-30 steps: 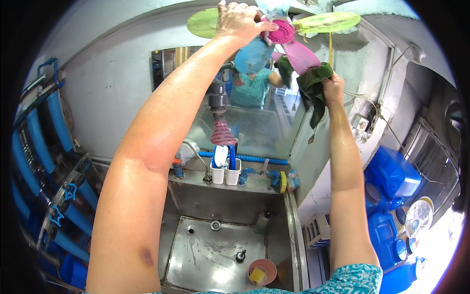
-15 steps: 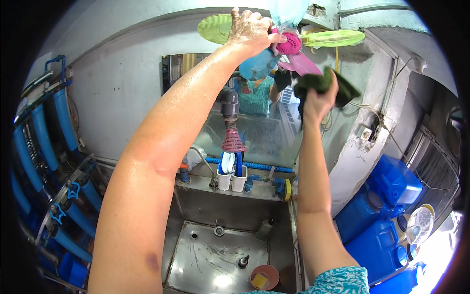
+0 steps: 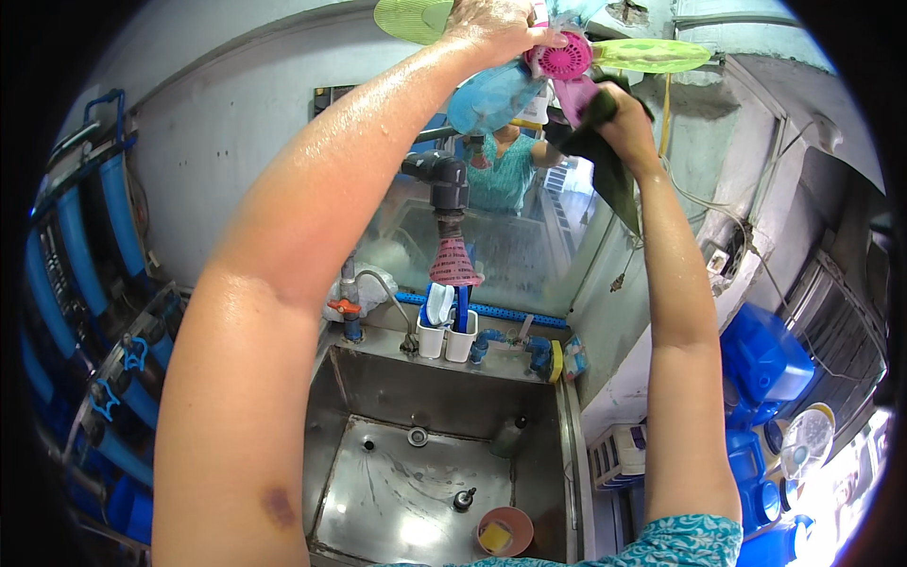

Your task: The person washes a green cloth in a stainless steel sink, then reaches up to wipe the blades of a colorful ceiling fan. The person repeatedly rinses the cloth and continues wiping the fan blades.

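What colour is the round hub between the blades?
The round, slotted hub is bright pink in head view.

The left hand (image 3: 493, 26) at 12 o'clock and the right hand (image 3: 624, 121) between 1 and 2 o'clock are bare, and water droplets (image 3: 383, 111) dot the left forearm (image 3: 345, 151) toward 11 o'clock. At 5 o'clock, a short teal sleeve (image 3: 680, 543) with a white swirling print wraps the right upper arm (image 3: 690, 435); at 7 o'clock, an oval blotch (image 3: 279, 506) marks the left upper arm (image 3: 231, 416).
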